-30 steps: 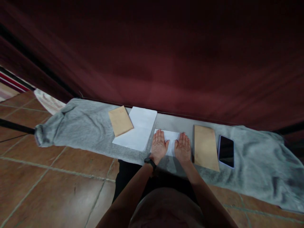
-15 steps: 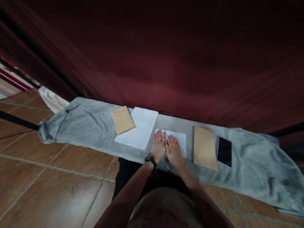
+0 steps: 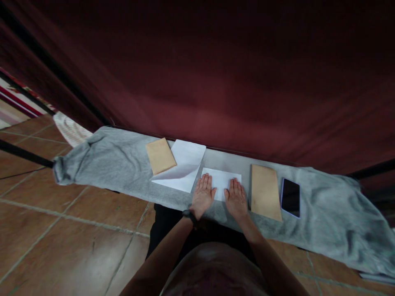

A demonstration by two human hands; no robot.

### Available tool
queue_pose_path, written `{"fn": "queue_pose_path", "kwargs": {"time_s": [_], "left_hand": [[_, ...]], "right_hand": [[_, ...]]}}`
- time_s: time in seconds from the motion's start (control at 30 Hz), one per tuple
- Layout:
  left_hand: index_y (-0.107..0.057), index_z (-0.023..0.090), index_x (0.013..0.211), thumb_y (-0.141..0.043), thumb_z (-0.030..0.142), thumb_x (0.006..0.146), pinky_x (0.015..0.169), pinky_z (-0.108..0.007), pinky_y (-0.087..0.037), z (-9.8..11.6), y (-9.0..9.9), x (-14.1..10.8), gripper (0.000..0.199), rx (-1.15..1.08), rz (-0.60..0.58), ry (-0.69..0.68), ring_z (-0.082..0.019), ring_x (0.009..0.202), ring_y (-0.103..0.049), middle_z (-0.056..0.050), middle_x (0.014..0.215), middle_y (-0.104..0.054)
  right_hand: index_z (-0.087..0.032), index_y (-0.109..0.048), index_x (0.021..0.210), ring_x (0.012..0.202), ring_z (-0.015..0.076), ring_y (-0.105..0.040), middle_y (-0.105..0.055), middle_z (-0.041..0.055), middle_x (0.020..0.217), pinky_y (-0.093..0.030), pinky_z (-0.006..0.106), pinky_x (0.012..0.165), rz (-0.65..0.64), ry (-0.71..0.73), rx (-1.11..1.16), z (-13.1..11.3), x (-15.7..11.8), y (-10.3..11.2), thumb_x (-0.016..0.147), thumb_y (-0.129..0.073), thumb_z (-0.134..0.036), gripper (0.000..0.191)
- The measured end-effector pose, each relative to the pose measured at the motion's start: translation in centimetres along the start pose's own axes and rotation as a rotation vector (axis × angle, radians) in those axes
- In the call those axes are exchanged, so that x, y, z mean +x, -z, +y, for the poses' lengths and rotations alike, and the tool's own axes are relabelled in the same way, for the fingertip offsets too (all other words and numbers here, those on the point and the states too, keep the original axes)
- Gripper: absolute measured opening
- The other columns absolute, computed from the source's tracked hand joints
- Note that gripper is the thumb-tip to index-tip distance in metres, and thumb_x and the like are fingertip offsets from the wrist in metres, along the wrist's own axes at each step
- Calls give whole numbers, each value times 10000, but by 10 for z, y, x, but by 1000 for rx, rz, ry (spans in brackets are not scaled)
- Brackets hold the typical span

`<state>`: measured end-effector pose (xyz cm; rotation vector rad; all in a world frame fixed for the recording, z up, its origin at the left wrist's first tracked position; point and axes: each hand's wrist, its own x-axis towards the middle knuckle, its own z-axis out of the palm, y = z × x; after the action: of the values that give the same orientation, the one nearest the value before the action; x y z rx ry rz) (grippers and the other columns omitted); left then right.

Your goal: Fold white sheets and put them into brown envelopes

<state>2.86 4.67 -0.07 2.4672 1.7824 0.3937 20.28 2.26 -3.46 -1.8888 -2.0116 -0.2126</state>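
A folded white paper [image 3: 221, 181] lies on the grey cloth [image 3: 129, 181] in front of me. My left hand [image 3: 203, 194] rests flat on its left part, fingers stretched out, a dark watch on the wrist. Flat on the right part is my right hand [image 3: 236, 197], its fingers extended. Bare paper shows between the two hands. Left of it sits a stack of white sheets [image 3: 188, 158], the top sheet's near corner lifted and curled. A brown envelope [image 3: 161, 156] overlaps that stack's left edge.
Brown envelopes [image 3: 266, 191] lie right of the folded paper, with a dark-screened phone [image 3: 290, 197] beside them. A dark red curtain [image 3: 216, 98] hangs behind the cloth-covered surface. Tiled floor [image 3: 77, 238] shows below, and a black bar [image 3: 24, 153] is at the left.
My hands have moved apart, from side by side at the paper's middle to its left and right parts. The top white sheet's near corner has risen.
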Motion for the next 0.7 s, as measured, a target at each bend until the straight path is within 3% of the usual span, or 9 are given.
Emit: {"fn": "queue_pose_path", "kwargs": {"time_s": [0.13, 0.27, 0.43, 0.6, 0.7], "left_hand": [[-335, 91, 1552, -279, 367, 1053, 1260, -446, -254, -4, 3, -15, 573, -5, 17, -9, -248, 1533, -258, -158, 1626, -329], [-337, 73, 1547, -330, 344, 1041, 1231, -489, -319, -8, 0, -34, 574, 5, 44, -19, -270, 1515, -302, -169, 1604, -370], [-356, 78, 1540, -338, 312, 1037, 1238, -469, -311, 10, -4, -49, 556, 3, 45, -55, -250, 1518, -298, -159, 1593, -391], [-354, 145, 1554, -323, 293, 1030, 1249, -467, -285, 38, -10, -32, 546, -26, 8, -130, -225, 1520, -296, -104, 1601, -398], [-368, 140, 1548, -304, 291, 1033, 1251, -475, -271, 39, -13, -12, 540, -29, -15, -112, -226, 1524, -287, -103, 1605, -392]], "right_hand": [[-16, -325, 1554, 1478, 310, -357, -346, 237, 1603, -311, 505, 1193, 15, -38, -14, 2, -6, 1, 1053, -305, -340, 597], [-31, -293, 1570, 1470, 326, -366, -352, 246, 1597, -330, 526, 1174, 43, -28, -11, 2, -9, 1, 1053, -306, -349, 607], [-15, -303, 1559, 1466, 339, -368, -340, 256, 1601, -333, 536, 1164, 26, -35, -18, 2, -8, 4, 1045, -335, -335, 606], [-1, -332, 1541, 1469, 350, -362, -333, 268, 1599, -324, 560, 1164, -23, -27, -21, 0, -7, 10, 1035, -358, -308, 593], [5, -351, 1532, 1476, 345, -354, -339, 269, 1596, -324, 543, 1172, -15, -42, -21, -1, -8, 11, 1039, -364, -327, 594]]}}
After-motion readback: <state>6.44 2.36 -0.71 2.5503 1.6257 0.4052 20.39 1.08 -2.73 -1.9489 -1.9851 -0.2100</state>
